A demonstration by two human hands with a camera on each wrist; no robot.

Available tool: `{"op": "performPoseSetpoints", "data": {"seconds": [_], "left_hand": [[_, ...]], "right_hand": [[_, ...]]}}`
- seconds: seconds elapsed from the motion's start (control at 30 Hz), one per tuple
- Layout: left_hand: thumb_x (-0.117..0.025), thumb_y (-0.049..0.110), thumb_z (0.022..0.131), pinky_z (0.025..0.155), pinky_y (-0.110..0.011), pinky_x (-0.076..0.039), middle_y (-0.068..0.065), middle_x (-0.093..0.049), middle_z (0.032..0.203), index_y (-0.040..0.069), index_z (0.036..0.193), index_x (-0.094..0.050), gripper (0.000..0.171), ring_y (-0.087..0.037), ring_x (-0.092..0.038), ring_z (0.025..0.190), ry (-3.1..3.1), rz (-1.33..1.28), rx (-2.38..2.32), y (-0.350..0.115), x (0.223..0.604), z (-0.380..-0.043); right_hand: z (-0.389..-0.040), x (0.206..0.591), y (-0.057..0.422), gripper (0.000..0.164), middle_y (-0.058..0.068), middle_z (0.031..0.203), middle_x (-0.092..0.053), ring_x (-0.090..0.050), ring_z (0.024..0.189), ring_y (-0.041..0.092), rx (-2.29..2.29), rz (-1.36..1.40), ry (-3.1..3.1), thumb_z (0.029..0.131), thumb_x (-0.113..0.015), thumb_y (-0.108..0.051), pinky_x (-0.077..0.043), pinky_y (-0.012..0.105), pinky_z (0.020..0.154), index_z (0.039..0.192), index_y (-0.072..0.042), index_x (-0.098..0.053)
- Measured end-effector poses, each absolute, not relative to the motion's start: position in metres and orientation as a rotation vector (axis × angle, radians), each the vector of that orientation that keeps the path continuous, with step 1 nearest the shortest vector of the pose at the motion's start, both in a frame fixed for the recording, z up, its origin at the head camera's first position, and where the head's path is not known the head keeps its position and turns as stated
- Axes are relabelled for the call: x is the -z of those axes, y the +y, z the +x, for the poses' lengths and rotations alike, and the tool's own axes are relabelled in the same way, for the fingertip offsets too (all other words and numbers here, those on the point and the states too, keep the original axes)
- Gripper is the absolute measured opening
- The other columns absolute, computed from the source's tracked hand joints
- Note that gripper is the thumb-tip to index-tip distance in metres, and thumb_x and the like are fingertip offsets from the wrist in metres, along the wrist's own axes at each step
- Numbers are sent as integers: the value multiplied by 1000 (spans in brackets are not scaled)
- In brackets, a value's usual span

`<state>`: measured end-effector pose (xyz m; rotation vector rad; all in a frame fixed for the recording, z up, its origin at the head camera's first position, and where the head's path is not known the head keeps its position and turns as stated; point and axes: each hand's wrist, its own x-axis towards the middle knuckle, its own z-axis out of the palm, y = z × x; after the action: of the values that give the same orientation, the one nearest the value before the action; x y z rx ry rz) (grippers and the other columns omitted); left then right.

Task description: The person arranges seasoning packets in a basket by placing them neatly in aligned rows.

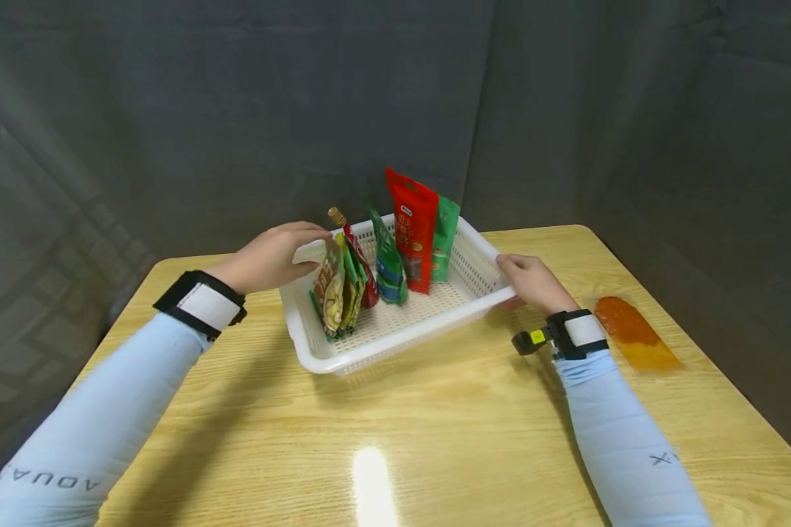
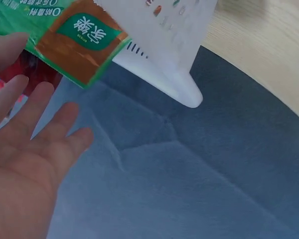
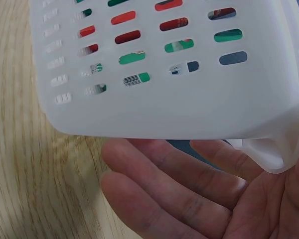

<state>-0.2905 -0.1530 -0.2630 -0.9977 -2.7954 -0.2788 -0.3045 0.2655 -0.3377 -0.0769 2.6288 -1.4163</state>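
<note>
A white slotted plastic basket (image 1: 395,338) holds several upright food packets over the table. My right hand (image 1: 534,279) grips its right corner, with the fingers curled below the side wall (image 3: 169,114) in the right wrist view. At the left end, my left hand (image 1: 273,256) reaches over the rim with fingers extended beside a brown and yellow packet (image 1: 332,293). In the left wrist view those fingers are spread near a green and brown packet (image 2: 84,37). Further right stand a dark green packet (image 1: 387,260), a tall red packet (image 1: 414,227) and a lighter green packet (image 1: 445,234).
A tan cap (image 1: 336,216) pokes up at the basket's back left. The wooden table (image 1: 435,424) extends toward me, with an orange-brown patch (image 1: 633,333) at its right side. Dark cloth (image 1: 303,110) hangs behind and around the table.
</note>
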Motion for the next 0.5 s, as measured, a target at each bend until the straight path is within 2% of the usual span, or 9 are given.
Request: {"op": "performPoseSetpoints", "data": {"seconds": [0.5], "left_hand": [[-63,18,98,107,-58,-35,-21,-42,149,4,149,-43,57,-40,-38,137,-2753,-656,664,-189,288,-270]], "right_hand": [[-302,336,268,64,27,132,-48,-56,107,37,1416,-72,2631,107,-33,-45,-55,50,86,153,0,-31]]}}
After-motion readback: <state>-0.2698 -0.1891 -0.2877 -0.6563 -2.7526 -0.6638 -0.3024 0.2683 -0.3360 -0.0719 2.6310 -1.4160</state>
